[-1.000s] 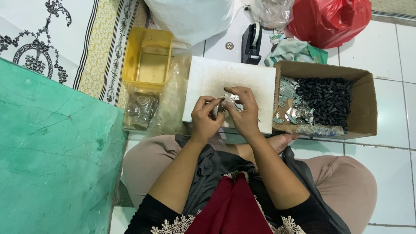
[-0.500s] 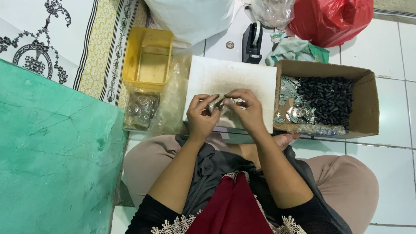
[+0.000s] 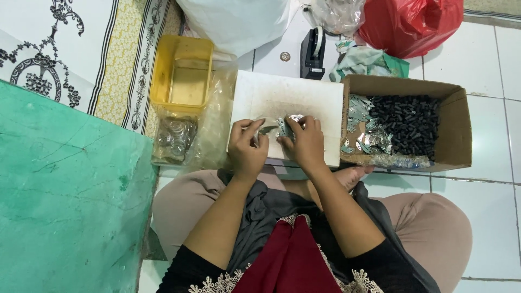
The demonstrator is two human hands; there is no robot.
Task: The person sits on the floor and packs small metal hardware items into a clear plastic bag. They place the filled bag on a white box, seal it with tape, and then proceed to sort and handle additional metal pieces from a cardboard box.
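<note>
Packages: red plastic bag (image 3: 412, 24) at far right; white plastic bag (image 3: 239, 21) at far centre; clear crumpled bag (image 3: 336, 13) between them. No labels legible.
Board: white flat board (image 3: 287, 100) lies on the floor ahead of the knees, smudged grey in the middle.
Left hand: left hand (image 3: 247, 149) at the near edge of the board, fingers (image 3: 254, 129) pinched on a small dark piece; what it is cannot be told.
Right hand: right hand (image 3: 305, 144) just right of the left, fingers (image 3: 297, 126) closed on small shiny metal pieces (image 3: 286, 125) held over the board.
Cardboard box: open brown cardboard box (image 3: 456, 130) touching the board's right edge; holds a heap of small black parts (image 3: 410, 122) on the right and flat silver metal clips (image 3: 361, 122) on the left.
Yellow tub: yellow plastic tub (image 3: 182, 76) left of the board, appears empty.
Clear bag: clear plastic bag (image 3: 176, 138) near side of the tub, with shiny items inside, too blurred to name.
Far items: black tape dispenser (image 3: 313, 51) beyond the board; green-white cloth (image 3: 369, 59) right of it.
Left side: green mat (image 3: 65, 190) at near left; patterned cloth (image 3: 65, 49) at far left.
Floor: white tiles (image 3: 494, 70).
</note>
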